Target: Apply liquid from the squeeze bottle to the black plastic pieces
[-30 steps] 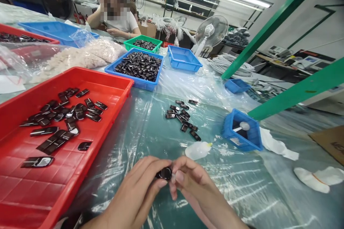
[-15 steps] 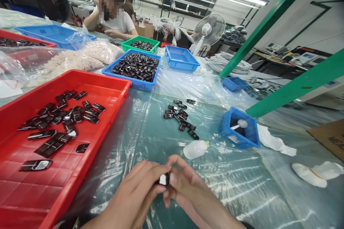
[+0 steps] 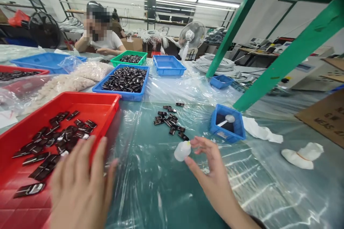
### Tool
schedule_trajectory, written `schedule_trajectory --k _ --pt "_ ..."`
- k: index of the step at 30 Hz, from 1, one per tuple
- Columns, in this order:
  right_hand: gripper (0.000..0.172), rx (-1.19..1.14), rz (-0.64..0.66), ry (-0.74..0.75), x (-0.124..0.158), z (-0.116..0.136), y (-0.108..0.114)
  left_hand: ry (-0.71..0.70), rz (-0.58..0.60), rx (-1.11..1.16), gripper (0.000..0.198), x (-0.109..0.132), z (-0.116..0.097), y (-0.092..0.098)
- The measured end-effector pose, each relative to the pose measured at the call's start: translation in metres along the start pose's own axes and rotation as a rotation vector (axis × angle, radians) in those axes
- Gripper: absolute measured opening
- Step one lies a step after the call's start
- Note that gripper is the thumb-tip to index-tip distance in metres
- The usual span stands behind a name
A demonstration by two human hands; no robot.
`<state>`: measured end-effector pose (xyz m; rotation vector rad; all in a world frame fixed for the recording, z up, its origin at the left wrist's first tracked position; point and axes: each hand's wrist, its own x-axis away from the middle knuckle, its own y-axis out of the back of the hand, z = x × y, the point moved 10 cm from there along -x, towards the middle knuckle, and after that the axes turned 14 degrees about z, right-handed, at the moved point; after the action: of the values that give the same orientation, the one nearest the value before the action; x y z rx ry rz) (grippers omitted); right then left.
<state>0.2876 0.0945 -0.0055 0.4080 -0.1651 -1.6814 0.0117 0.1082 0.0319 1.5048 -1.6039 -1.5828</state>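
Note:
My left hand (image 3: 80,182) is stretched flat with fingers apart over the near edge of a red tray (image 3: 88,95), just short of the black glossy pieces (image 3: 61,136) lying in it. I see nothing in this hand. My right hand (image 3: 211,166) hovers open over the plastic-covered table, thumb and fingertips spread close around a small white squeeze bottle (image 3: 182,151) lying on its side. I cannot tell whether it touches the bottle. A loose cluster of black pieces (image 3: 169,120) lies just beyond the bottle.
A small blue bin (image 3: 228,134) stands right of the cluster, with white cloths (image 3: 298,155) and a cardboard sheet (image 3: 322,118) further right. Blue tray (image 3: 120,94) full of black pieces sits behind. Green posts (image 3: 282,64) slant overhead. A person (image 3: 99,41) sits at the far end.
My hands, earlier pinched together on a small black piece near the table's front, have parted. The left went over the red tray, the right toward the white bottle; the view tilted up.

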Motion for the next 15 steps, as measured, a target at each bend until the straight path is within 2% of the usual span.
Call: schedule_trajectory --k 1,3,4,6,9,12,15 --pt "0.047 0.018 0.045 -0.022 -0.003 -0.005 -0.005 -0.051 0.032 -0.135 0.055 0.0 -0.018 -0.009" --pt "0.059 0.03 0.136 -0.055 -0.007 -0.013 -0.017 -0.247 0.08 -0.271 0.04 -0.002 -0.061 -0.032" --pt "0.056 0.029 0.171 -0.065 -0.008 -0.015 -0.022 -0.31 0.075 -0.28 0.033 -0.005 -0.076 -0.041" --pt "0.041 0.022 0.214 -0.078 -0.009 -0.017 -0.029 -0.339 0.122 -0.301 0.029 -0.021 -0.095 -0.065" --pt "0.026 0.017 0.222 -0.088 -0.01 -0.018 -0.03 -0.26 0.164 -0.319 0.031 -0.063 -0.104 -0.093" --pt "0.027 0.033 0.212 -0.103 -0.009 -0.02 -0.028 -0.139 0.177 -0.301 0.029 -0.106 -0.099 -0.108" --pt "0.027 0.054 0.215 -0.122 -0.009 -0.021 -0.025 -0.069 0.226 -0.253 0.023 -0.128 -0.089 -0.12"
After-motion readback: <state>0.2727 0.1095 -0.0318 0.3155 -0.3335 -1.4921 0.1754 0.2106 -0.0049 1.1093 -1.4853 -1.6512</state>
